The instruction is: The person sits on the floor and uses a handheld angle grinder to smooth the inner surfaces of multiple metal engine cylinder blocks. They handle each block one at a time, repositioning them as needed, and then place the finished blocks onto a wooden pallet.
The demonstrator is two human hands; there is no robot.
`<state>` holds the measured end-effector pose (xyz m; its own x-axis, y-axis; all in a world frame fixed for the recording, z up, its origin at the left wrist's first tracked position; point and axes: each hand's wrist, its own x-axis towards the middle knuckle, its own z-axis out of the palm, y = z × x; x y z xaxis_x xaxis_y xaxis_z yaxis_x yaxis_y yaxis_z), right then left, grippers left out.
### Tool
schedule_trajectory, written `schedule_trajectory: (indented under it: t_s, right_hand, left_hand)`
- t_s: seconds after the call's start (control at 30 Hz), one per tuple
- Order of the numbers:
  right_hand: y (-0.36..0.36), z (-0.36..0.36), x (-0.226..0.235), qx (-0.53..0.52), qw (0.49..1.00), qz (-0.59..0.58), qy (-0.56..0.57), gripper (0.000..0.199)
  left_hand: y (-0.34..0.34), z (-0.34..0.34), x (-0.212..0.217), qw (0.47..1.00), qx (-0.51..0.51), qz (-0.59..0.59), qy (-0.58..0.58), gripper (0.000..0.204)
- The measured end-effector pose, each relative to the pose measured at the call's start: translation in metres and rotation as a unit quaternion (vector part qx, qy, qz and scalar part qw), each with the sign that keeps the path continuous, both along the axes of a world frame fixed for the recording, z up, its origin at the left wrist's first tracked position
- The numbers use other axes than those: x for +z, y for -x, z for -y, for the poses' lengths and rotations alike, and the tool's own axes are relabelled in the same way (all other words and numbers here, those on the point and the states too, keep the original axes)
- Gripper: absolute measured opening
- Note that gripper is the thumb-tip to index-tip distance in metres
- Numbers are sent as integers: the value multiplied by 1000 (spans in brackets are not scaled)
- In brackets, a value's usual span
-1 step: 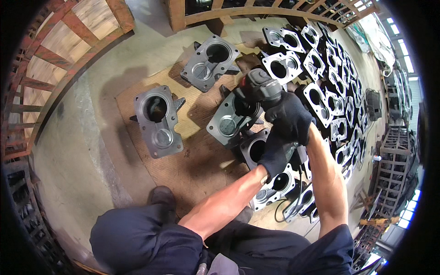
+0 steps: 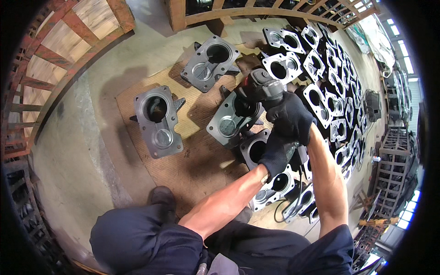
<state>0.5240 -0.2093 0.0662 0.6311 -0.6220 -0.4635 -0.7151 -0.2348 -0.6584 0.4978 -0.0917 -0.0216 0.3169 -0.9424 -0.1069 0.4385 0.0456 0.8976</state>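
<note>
Both my hands wear black gloves and hold a grey hand-held power grinder [image 2: 260, 86]. My right hand [image 2: 292, 117] grips its body just behind the head. My left hand [image 2: 276, 156] grips the rear end, closer to me. The grinder's head sits over the upper edge of a grey metal housing casting [image 2: 228, 123] with a round bore, which lies flat on a brown board [image 2: 192, 160] on the floor. A dark casting [image 2: 255, 147] lies right below my left hand.
Two more grey castings [image 2: 157, 121] [image 2: 210, 62] lie on the board to the left and far side. Several rows of similar castings [image 2: 321, 98] cover the floor at right. A black cable [image 2: 293, 204] trails near my arms. Wooden crates [image 2: 55, 50] stand left and behind.
</note>
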Motion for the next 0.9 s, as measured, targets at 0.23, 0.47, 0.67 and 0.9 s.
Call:
schedule_trajectory:
  t_s: [0.23,0.47,0.67,0.9]
  right_hand:
    - [8,-47,-1,55,992,-114,-24,47]
    - [21,9,-11,51,998,-7,29,28]
    - [13,-11,-7,0,1000,27,-16,29]
    - [24,18,-18,134,984,1,120,26]
  left_hand:
    - [64,-43,-48,924,43,-373,78,44]
    - [-1,-1,11,999,-26,-6,-29,14]
    - [17,-11,-2,994,56,88,-27,20]
    - [3,3,7,997,-5,80,-25,23]
